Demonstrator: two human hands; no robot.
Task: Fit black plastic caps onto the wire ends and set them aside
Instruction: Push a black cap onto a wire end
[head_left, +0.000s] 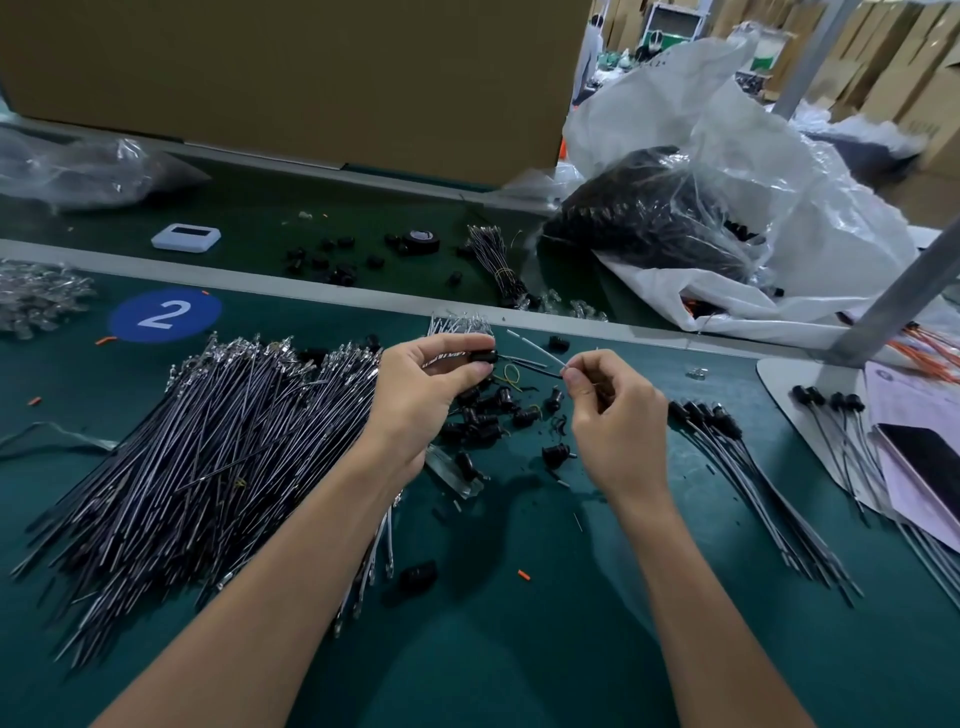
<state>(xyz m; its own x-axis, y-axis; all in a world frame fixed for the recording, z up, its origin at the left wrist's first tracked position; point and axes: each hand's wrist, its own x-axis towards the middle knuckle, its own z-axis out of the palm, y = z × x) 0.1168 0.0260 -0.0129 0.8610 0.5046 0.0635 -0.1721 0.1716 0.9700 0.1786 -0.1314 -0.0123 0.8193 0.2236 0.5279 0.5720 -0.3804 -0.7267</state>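
Caps (485, 418) blk; mat (519, 649) dk green; sticker (165, 315) blue w/ white 2; rt-edge wires (930, 345) orange.

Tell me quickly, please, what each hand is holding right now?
Left hand: pinching a black cap.
Right hand: pinching the wire that runs to that cap.

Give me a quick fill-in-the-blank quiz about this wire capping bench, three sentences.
The left hand pinches a black ____.
The blue sticker shows the number ____.
The capped wires lie to the ____ of the right hand, which pinches a wire.
Missing: cap, 2, right.
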